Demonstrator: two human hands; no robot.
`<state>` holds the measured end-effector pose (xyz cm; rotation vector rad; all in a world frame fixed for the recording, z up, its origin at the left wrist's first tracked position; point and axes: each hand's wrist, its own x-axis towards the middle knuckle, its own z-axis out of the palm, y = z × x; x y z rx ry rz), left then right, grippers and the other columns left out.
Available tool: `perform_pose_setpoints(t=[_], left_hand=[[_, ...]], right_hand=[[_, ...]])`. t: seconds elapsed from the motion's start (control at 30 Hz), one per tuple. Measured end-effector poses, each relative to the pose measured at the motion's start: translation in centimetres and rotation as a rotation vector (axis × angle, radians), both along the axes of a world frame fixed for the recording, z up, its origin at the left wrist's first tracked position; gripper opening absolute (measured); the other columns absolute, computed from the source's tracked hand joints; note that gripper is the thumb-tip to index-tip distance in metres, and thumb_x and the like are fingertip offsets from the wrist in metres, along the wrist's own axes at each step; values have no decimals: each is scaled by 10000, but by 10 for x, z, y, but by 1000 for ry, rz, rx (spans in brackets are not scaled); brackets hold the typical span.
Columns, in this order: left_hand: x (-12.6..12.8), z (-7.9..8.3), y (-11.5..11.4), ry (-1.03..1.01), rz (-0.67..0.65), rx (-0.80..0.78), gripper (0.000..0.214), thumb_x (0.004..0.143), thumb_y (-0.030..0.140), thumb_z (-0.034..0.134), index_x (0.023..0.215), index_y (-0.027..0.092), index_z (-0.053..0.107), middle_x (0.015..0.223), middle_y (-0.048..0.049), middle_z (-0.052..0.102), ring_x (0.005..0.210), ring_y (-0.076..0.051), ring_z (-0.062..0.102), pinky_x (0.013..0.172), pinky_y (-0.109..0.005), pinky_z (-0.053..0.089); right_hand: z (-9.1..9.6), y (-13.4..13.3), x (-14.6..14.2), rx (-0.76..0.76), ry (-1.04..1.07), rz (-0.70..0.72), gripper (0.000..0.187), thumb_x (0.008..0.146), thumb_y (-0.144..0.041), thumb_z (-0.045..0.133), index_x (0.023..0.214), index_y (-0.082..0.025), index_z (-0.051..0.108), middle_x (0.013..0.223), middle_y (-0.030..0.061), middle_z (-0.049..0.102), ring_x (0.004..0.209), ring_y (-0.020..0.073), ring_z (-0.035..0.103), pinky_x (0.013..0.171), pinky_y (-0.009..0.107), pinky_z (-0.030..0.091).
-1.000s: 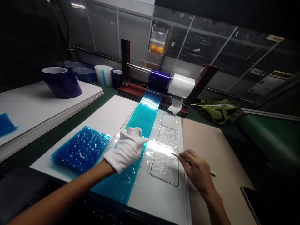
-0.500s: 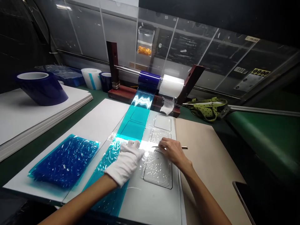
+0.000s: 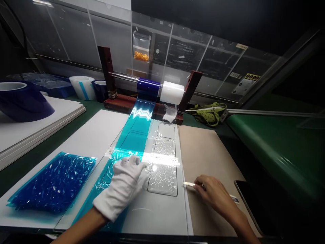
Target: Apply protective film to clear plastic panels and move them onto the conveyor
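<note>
My left hand [image 3: 124, 184], in a white glove, is over the strip of blue film [image 3: 132, 140]. Its fingers are bent towards the thumb; what they pinch, if anything, is hidden. My bare right hand [image 3: 214, 193] is closed around a slim cutting knife [image 3: 189, 185], its tip pointing left, over the tan board at the right. The film runs from a dark blue roll [image 3: 148, 87] down across a clear sheet on the work surface. Right of the strip, rounded rectangular panels [image 3: 162, 179] marked with dark outlines lie under glossy, wrinkled clear film.
A wooden stand [image 3: 122, 103] carries the blue roll and a white roll [image 3: 172, 92] on a rod. Crumpled blue film pieces [image 3: 52, 181] lie at left, near a white sheet stack [image 3: 73, 113] with a large tape roll [image 3: 25, 101]. A phone [image 3: 250, 203] is at right.
My right hand has moved away from the clear panels, right and towards me, with the knife. My left hand has shifted slightly left and towards me. The whole view has turned to the right.
</note>
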<state>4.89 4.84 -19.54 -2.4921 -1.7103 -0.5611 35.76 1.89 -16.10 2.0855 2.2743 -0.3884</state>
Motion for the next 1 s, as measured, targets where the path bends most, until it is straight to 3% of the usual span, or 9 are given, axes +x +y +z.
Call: perform_pose_setpoints(t=[0.17, 0.3, 0.4, 0.53, 0.6, 0.7, 0.83, 0.93, 1.0], left_hand=[[3, -22, -31, 161, -126, 259, 334, 853, 448, 570, 1114, 247, 623, 1129, -131, 555, 1023, -299, 539, 900, -478, 399], [11, -26, -42, 62, -154, 289, 411, 788, 500, 644, 1120, 258, 636, 1161, -102, 600, 1069, -294, 548, 924, -454, 395], [14, -30, -42, -40, -134, 159, 379, 808, 449, 637, 1160, 309, 624, 1141, -84, 636, 1062, -281, 576, 911, -452, 434], [7, -42, -34, -105, -63, -18, 276, 869, 369, 545, 1132, 378, 629, 805, -71, 664, 726, -223, 627, 615, -359, 521], [1, -48, -30, -143, -5, -89, 254, 891, 375, 492, 1099, 395, 637, 646, -50, 603, 544, -185, 556, 450, -282, 456], [-3, -48, -24, -163, 59, -116, 257, 909, 358, 455, 1071, 389, 652, 568, -35, 531, 451, -153, 463, 380, -235, 378], [-1, -17, -7, -182, 115, -47, 320, 948, 307, 396, 1032, 414, 685, 703, -57, 577, 542, -150, 485, 474, -262, 421], [-6, 32, 17, -258, -40, 126, 201, 891, 395, 547, 833, 368, 738, 1021, -52, 596, 885, -193, 541, 735, -341, 486], [-17, 68, 38, -263, -109, 121, 123, 830, 418, 639, 816, 346, 738, 1155, -18, 545, 1106, -229, 455, 920, -403, 417]], right_hand=[[-10, -18, -20, -103, 255, -59, 221, 886, -314, 488, 845, -200, 672, 887, 63, 692, 860, 246, 606, 747, 344, 375], [-19, -12, -21, -183, 465, -36, 226, 844, -356, 541, 814, -177, 677, 843, 57, 681, 830, 226, 587, 724, 316, 382], [-24, -7, -17, -269, 567, 14, 285, 845, -406, 542, 766, -167, 676, 742, 19, 658, 718, 165, 569, 635, 254, 384], [-25, -5, -14, -316, 699, 5, 329, 857, -437, 528, 782, -146, 663, 684, -6, 601, 624, 120, 494, 566, 230, 340], [-25, -6, -14, -326, 743, -32, 319, 844, -439, 547, 784, -146, 660, 687, -7, 586, 631, 121, 486, 570, 230, 336], [-24, -7, -9, -317, 745, -60, 327, 826, -461, 559, 780, -153, 657, 714, 5, 591, 681, 145, 518, 609, 239, 361], [-30, -8, 6, -290, 723, -71, 390, 825, -530, 539, 763, -163, 655, 740, 31, 609, 742, 187, 556, 639, 258, 383], [-38, -14, 19, -276, 760, -118, 439, 818, -590, 524, 757, -181, 674, 763, 43, 618, 772, 206, 573, 643, 261, 393], [-43, -20, 25, -260, 815, -188, 469, 786, -642, 538, 740, -200, 687, 745, 39, 611, 768, 210, 577, 641, 258, 402]])
